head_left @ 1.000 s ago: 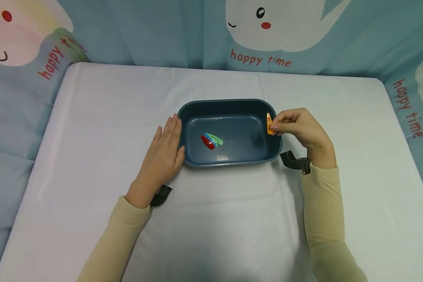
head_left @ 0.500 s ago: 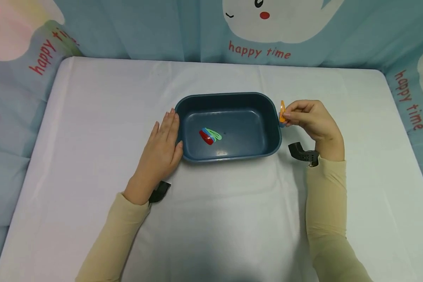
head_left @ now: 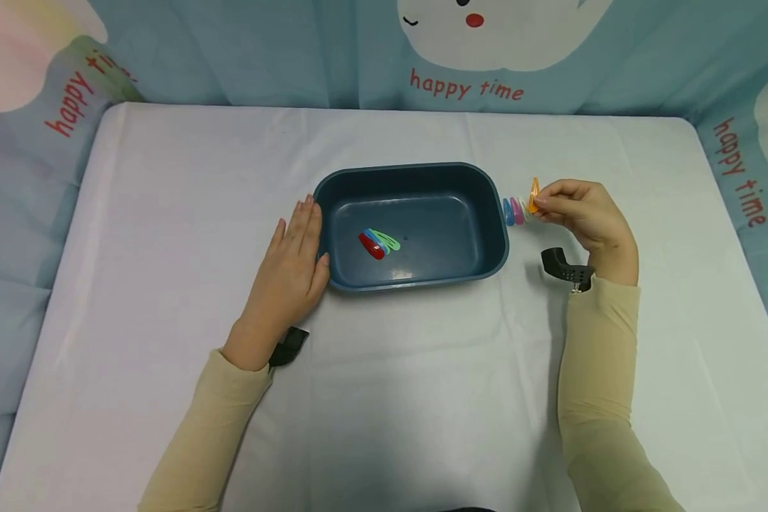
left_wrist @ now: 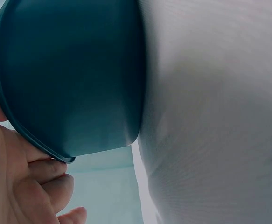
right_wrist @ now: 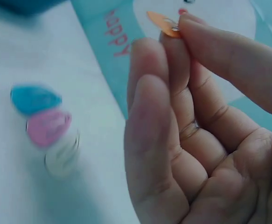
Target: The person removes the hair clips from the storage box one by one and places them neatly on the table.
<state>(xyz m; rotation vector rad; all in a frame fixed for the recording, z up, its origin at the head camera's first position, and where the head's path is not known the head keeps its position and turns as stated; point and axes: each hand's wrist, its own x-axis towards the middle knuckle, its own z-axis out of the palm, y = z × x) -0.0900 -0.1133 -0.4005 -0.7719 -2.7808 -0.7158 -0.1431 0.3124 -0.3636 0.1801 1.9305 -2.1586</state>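
My right hand [head_left: 592,217] pinches an orange snap hair clip [head_left: 534,195] between thumb and fingertip, above the table to the right of the dark blue tub [head_left: 416,281]. Below and left of that hand, a blue clip [right_wrist: 35,99], a pink clip [right_wrist: 49,127] and a whitish clip [right_wrist: 63,156] lie in a row by the tub's right side. Inside the tub, a red clip [head_left: 371,246], a partly covered blue one and a green clip [head_left: 390,243] lie close together. With fingers extended, my left hand [head_left: 284,267] rests against the tub's left rim.
A white cloth [head_left: 384,398] covers the table. Blue printed curtains [head_left: 294,57] stand along its back and sides. A black wrist mount [head_left: 566,269] projects beneath the right wrist, and another black mount [head_left: 288,347] sits at the left wrist.
My right hand has carried the orange clip from over the tub's right end out past the rim to the right. The row of clips there has come into view. The left hand stays at the rim.
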